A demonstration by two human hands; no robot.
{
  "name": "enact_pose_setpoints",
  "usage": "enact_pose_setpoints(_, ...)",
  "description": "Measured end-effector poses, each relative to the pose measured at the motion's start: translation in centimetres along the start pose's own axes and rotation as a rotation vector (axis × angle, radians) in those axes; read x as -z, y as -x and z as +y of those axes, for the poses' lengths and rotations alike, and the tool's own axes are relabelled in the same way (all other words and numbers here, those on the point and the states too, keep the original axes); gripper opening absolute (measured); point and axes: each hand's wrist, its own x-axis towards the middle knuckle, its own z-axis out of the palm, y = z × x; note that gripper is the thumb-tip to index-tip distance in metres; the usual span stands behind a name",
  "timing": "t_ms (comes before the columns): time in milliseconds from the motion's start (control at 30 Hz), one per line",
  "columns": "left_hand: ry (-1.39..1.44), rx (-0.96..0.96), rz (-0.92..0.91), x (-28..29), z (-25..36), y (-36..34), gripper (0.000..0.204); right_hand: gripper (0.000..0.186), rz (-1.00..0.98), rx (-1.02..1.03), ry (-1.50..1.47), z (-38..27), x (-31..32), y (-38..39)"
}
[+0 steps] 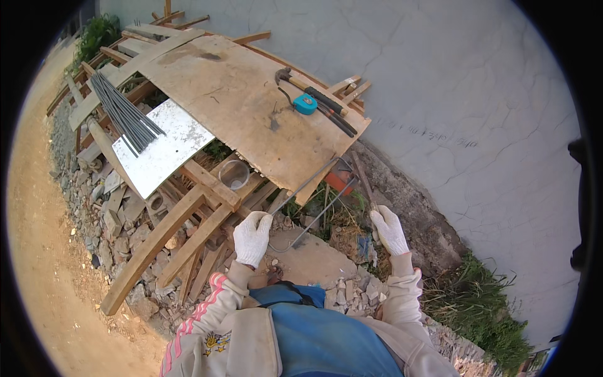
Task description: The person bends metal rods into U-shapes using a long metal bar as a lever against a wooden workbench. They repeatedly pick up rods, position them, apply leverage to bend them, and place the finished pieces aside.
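Note:
My left hand (252, 239), in a white knit glove, is closed round one side of a thin steel rod (319, 220) bent into a long narrow loop. The loop's far end lies at the board's near right corner, next to an orange-red piece (340, 181). My right hand (389, 230), gloved alike, is closed on the near end of a rusty bar (362, 174), which looks like a bending lever. Its far end reaches the same corner, by the rod. How bar and rod meet there is too small to make out.
On the wooden board (251, 113) lie a hammer (308, 88), a teal tape measure (305, 104) and dark-handled pincers (336, 119). Several straight rods (125, 113) rest across a white panel (164, 147). A clear container (234, 174) stands by protruding beams (169, 245). Rubble and a grey wall (465, 75) flank the bench.

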Motion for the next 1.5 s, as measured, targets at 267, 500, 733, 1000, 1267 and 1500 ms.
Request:
enact_pose_setpoints(267,0.014,-0.005,-0.03,0.6,0.1,-0.2,0.028,0.029,-0.095,-0.091,0.071,-2.1,-2.2,-1.1)
enact_pose_setpoints(500,0.021,0.006,-0.148,0.4,-0.4,-0.8,0.031,0.03,-0.053,-0.156,-0.146,-2.9,-3.7,1.0)
enact_pose_setpoints(733,0.028,0.027,-0.054,0.3,-0.1,-1.0,0.029,0.03,-0.108,-0.181,-0.111,-2.0,-2.9,-1.0)
enact_pose_setpoints(1000,-0.179,0.04,-0.063,-0.1,2.1,-1.7,0.029,0.029,-0.165,-0.04,-0.09,1.9,-2.9,-2.4)
enact_pose_setpoints(1267,-0.179,0.105,0.1,-1.7,1.7,-0.8,0.033,0.024,-0.359,-0.183,-0.199,0.7,2.0,-2.5)
enact_pose_setpoints(1500,-0.188,0.194,0.163,-2.1,2.4,-0.5,0.033,0.024,-0.577,-0.16,-0.255,-0.1,3.2,-5.7)
